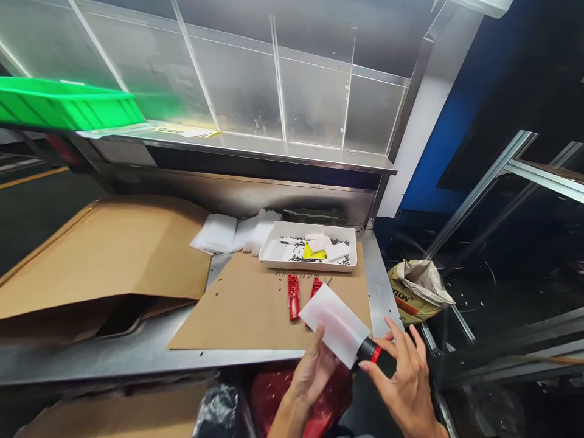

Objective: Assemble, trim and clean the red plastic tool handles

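Note:
My left hand (312, 368) pinches the lower edge of a white foam sleeve (335, 322) wrapped round a black part with a red ring (370, 351). My right hand (404, 377) grips the black end of that part, fingers curled round it. Both are held above the table's front edge. A red tool (293, 296) lies on a flat cardboard sheet (249, 307), and a second red piece (316, 286) shows partly behind the sleeve.
A white tray (274, 258) with small white pieces and a yellow tag sits at the back of the cardboard. White foam sheets (219, 234) lie left of it. A large cardboard box (104, 255) is at left, a green bin (64, 106) on the shelf, a sack (417, 292) at right.

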A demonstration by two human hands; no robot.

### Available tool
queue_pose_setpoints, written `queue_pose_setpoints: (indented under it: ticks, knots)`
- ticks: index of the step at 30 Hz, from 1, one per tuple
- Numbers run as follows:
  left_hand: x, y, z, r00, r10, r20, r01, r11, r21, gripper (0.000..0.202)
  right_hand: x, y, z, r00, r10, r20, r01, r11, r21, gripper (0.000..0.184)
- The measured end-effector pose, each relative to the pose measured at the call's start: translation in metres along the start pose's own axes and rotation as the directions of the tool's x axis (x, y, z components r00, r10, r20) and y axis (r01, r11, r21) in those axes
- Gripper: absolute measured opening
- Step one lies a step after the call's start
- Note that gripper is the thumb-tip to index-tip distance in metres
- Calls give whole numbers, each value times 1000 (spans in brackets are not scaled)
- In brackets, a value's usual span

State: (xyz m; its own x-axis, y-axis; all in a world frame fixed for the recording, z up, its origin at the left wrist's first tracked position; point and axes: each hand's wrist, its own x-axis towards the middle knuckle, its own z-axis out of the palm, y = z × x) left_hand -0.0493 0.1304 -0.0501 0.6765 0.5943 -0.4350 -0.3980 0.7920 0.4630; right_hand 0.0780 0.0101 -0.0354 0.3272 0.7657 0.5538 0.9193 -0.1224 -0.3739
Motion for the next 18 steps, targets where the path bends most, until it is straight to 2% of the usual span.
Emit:
queue_pose_setpoints:
  ticks: [3,7,9,14,18]
  knots:
    - [-1,-11,5,996,-82,-25,75,972,-225,25,10,-8,2,998,2,70,-3,1000,11,69]
    - [-7,-21,7,976,-219,-12,195,891,-411,32,27,-9,1,986,0,168,3,1000,-20,33]
    - [-10,-23,4,968,-249,-5,217,853,-474,33,35,-6,1,970,-12,241,17,1000,-22,26]
    - [-19,-31,-7,957,-289,32,257,790,-556,29,49,-2,4,876,-64,477,33,997,74,10]
    - [-25,-34,-10,947,-311,82,301,769,-563,31,58,-4,7,805,-150,574,86,987,137,7]
